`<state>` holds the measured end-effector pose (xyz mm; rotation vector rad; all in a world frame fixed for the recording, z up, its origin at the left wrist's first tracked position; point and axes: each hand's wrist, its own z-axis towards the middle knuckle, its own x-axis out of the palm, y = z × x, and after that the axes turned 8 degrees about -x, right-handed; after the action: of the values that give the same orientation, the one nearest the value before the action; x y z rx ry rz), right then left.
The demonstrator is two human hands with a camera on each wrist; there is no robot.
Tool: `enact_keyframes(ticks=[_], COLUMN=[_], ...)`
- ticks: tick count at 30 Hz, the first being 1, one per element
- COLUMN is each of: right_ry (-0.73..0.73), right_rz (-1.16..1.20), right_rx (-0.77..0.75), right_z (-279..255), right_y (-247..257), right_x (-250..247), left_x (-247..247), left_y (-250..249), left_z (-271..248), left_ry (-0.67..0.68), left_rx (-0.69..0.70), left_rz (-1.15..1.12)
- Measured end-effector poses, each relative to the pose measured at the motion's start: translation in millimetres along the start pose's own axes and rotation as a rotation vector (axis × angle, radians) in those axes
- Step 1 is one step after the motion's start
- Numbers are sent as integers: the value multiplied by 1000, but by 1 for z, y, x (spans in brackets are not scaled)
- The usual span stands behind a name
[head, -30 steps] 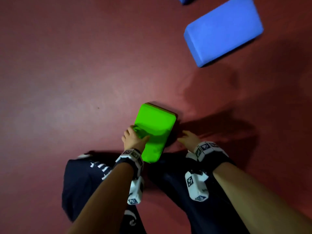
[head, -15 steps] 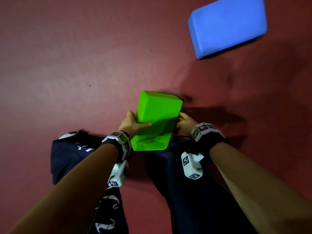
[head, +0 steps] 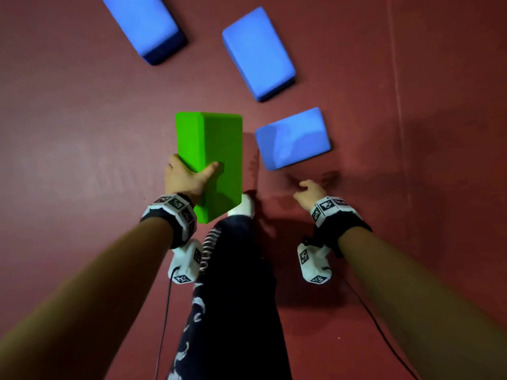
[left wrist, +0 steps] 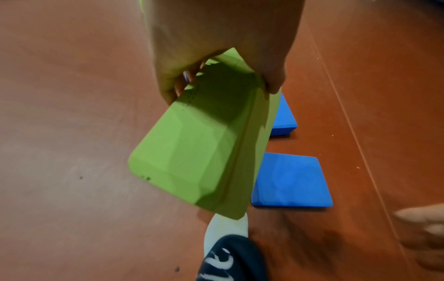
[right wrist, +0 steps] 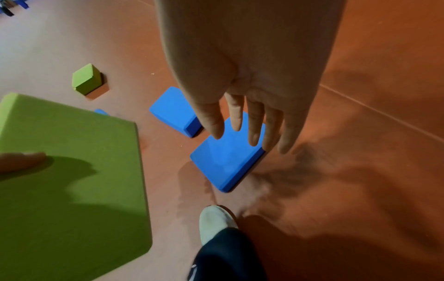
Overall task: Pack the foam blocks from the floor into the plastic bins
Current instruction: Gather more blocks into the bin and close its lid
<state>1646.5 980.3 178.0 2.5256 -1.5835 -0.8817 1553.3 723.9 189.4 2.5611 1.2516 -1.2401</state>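
My left hand [head: 189, 176] grips a green foam block [head: 216, 163] by its long edge, thumb on the broad face, and holds it off the red floor. The same green block [left wrist: 204, 152] fills the left wrist view and shows again as a green slab [right wrist: 72, 180] in the right wrist view. My right hand [head: 307, 190] hangs empty, fingers [right wrist: 254, 121] straight and spread, above the near corner of a blue foam block [head: 293, 138] that lies flat on the floor. No bin is in view.
Two more blue blocks [head: 259, 53] [head: 145, 26] lie farther ahead on the floor. A small green block [right wrist: 86, 78] stands farther off in the right wrist view. My white shoe [head: 242, 207] and dark trouser leg are just below the green block.
The green block has come up off the floor, now in my left hand alone. My right hand has let go of it and moved right toward the nearest blue block.
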Motion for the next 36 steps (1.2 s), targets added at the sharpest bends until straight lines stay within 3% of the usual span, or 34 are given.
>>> enact_keyframes(ticks=[8,14,20,23,25,29,31,36], right_ry=[-66,-35,-180,-63,12,-151,-156,-154], right_rz=[26,-46,-62,17,85,270,339,258], right_rx=[50,111,220,220,188,111,82,-11], right_z=[76,164,222,254,260,260,255,240], right_y=[0,-15,-14,-17,-13,-2,11,37], right_x=[-77,-70,-66,-68,-68,-75,-79,-98], left_x=[58,122,145,153,156,160,159,143], left_y=[-75,-48,-35,-34,-34,-38,-41,-50], left_z=[51,81,111,127,130,118,111,97], left_ry=[0,66,-10,-19,-51,-92,-92,-45], left_rx=[-176,-208,-279,-294,-299,-304,-318,-351], left_rz=[106,243,161,119,114,72,56,43])
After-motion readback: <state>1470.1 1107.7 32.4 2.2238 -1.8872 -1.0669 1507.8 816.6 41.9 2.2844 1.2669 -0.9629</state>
